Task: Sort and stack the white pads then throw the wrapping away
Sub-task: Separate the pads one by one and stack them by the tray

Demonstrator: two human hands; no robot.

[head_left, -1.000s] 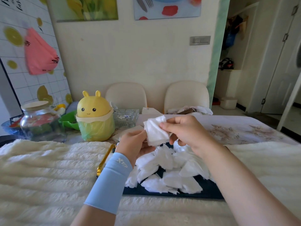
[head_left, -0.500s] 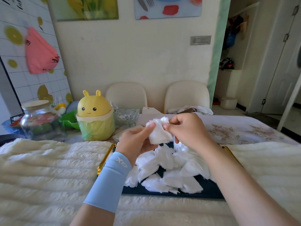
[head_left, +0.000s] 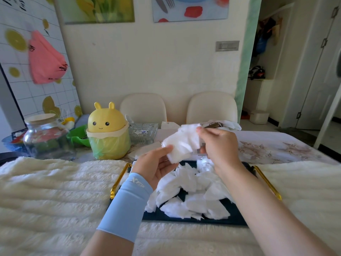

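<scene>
White pad (head_left: 182, 143), crumpled, centre of frame, held up in the air above the far edge of the tray, between both hands. Left hand (head_left: 156, 163), palm turned up, thumb and fingertips pinching the pad's lower left edge; light blue sleeve (head_left: 127, 206) over the wrist and forearm. Right hand (head_left: 217, 145), fingers curled, fingertips pinching the pad's upper right corner; forearm bare, crossing the tray's right side. Pile of white pads (head_left: 191, 191), loose and overlapping, lying in the tray just below the hands, lower centre of frame. Dark tray (head_left: 238, 218), rectangular, gold handle (head_left: 120, 180) on its left side and another on the right, set on a cream fluffy cover (head_left: 46, 191) filling the lower part of the frame. Yellow rabbit-faced bin (head_left: 108, 132), lined with a yellow-green bag, left of centre, beyond the cover, near the tray's far left corner. Glass jar (head_left: 46, 137) with pale lid, far left; green bowl (head_left: 78, 133) between jar and bin, partly hidden by them. Clear glass dish (head_left: 143, 133) just right of the bin. Floral tablecloth (head_left: 267, 146), right of centre. Two cream chairs (head_left: 144, 108) at the table's far side, against the wall. Pink bag (head_left: 46, 60) hanging, upper left of frame. Wall switch (head_left: 227, 45), upper right.
</scene>
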